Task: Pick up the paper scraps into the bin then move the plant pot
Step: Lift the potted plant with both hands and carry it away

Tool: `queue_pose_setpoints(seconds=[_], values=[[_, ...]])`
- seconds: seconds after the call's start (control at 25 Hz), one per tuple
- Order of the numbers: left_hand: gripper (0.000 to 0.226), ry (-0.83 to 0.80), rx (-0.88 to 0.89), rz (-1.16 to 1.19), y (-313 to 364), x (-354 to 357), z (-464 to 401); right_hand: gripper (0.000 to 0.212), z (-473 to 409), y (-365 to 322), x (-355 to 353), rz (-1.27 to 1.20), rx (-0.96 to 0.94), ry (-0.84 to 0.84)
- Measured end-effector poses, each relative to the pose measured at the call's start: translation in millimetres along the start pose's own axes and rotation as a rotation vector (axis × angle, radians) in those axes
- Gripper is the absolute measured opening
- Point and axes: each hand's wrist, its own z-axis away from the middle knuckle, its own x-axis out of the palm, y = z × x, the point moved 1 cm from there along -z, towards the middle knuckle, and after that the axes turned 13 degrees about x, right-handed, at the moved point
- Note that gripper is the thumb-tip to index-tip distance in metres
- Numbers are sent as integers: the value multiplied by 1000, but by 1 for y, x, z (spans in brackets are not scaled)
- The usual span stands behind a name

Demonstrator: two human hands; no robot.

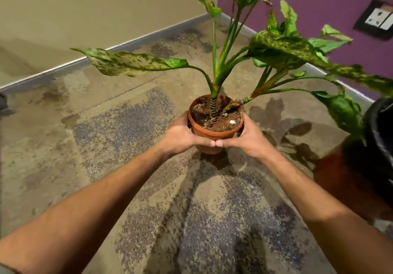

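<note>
Holding the plant pot (214, 134) from both sides, you had your left hand (180, 136) wrapped round its left wall and your right hand (247, 141) round its right wall, thumbs meeting at the front just under the rim. Both hands were clasping the pot, not resting loosely. From the head view, the pot sat out in front of you over the mottled floor (106, 146), near the corner where the beige and purple walls meet; whether its base was touching the floor or already lifted could not be told, since the hands hid it. A small white fleck (232, 122) lay on the soil; it might have been a paper scrap, though it was too small to be sure. The black bin (380, 146) stood at the right edge, with one long leaf (342, 110) drooping just beside it.

For this step, you would have done well to keep the pot level so the loose soil stayed in, to move slowly because the tall stems looked top-heavy, and to steer the wide leaves away from the bin and the wall.
</note>
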Motion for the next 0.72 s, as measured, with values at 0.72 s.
queue_pose_setpoints(seconds=[0.72], values=[[104, 38, 20, -20, 357, -175, -17, 104, 137, -364, -91, 96, -28, 3]])
